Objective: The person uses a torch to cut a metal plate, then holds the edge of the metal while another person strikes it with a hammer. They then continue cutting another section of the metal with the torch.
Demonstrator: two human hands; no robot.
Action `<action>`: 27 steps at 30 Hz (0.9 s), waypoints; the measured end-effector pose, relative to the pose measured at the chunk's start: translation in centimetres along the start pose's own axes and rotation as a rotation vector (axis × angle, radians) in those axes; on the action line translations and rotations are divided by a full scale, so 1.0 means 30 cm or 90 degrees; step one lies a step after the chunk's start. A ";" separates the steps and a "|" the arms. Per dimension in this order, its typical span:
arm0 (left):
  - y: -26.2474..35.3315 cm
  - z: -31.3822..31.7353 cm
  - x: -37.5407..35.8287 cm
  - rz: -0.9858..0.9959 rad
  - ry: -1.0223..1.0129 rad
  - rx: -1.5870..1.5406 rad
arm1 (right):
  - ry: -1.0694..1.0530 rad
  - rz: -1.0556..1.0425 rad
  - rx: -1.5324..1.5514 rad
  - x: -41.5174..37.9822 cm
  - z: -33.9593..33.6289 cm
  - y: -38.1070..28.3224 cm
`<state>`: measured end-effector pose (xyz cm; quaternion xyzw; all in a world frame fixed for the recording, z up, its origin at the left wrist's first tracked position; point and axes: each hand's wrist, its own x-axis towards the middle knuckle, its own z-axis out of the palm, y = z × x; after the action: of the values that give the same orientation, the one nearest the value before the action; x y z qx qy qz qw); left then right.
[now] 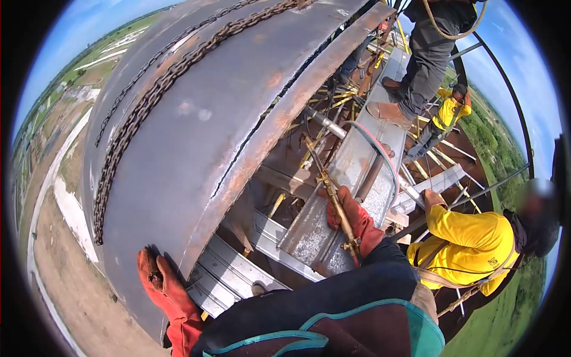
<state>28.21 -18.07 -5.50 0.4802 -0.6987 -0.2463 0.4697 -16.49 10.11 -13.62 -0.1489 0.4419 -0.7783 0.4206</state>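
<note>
My right hand (352,221), in a red glove, is closed round a brass cutting torch (338,205). The torch's tip points up and left, and no flame shows. My left hand (159,279), in a worn red glove, lies against the lower edge of a large curved grey steel plate (178,137), its fingers partly apart. A jagged dark cut (256,128) runs along the plate beside a rusty edge strip (285,119). Red and grey hoses (380,149) loop over the metal planks near the torch.
Heavy chains (154,89) hang across the plate. Metal planks (238,268) and scaffold poles lie below. A person in grey trousers (425,59) stands on a plank. Two people in yellow shirts (470,241) are at the right. Ground shows far below.
</note>
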 end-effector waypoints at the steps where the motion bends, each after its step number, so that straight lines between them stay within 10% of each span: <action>1: -0.008 0.000 -0.005 -0.017 -0.003 -0.040 | 0.005 0.001 0.001 0.003 0.006 -0.003; 27: -0.064 -0.055 0.005 0.076 -0.036 -0.092 | 0.072 0.077 -0.097 0.049 0.063 -0.032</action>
<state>30.51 -18.84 -6.25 0.3953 -0.7195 -0.2814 0.4969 -16.72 8.15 -11.98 -0.1097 0.5307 -0.7228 0.4288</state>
